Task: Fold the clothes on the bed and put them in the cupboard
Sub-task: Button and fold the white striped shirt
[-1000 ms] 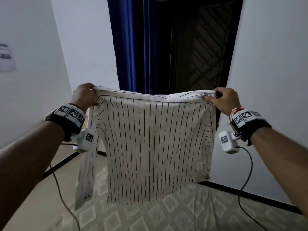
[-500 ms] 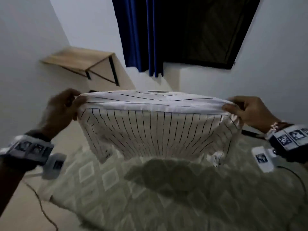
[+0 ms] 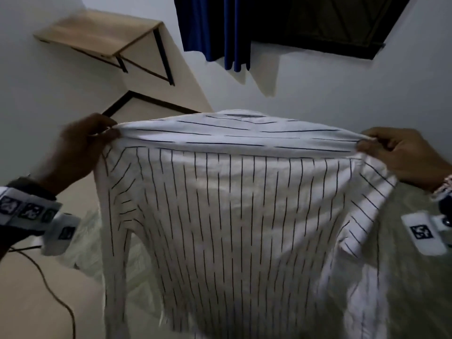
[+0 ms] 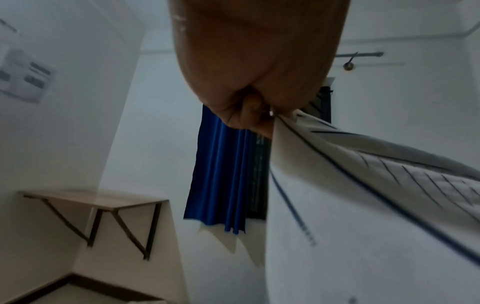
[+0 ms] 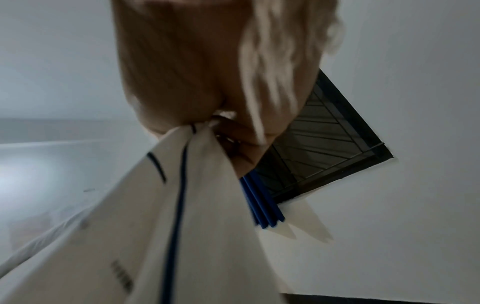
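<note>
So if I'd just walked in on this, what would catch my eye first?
Most likely the white pinstriped shirt, stretched wide across the middle of the view, with the left hand and right hand each pinching a shoulder. Behind it, a deep blue curtain hangs beside a dark window at the top, and a wooden wall shelf sits upper left.

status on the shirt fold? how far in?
Done: nothing folded in view. In hand: left hand and right hand pinch the striped shirt by its shoulders, spread over the bed. Left: lay flat, fold, take to the cupboard, not in view.
</note>
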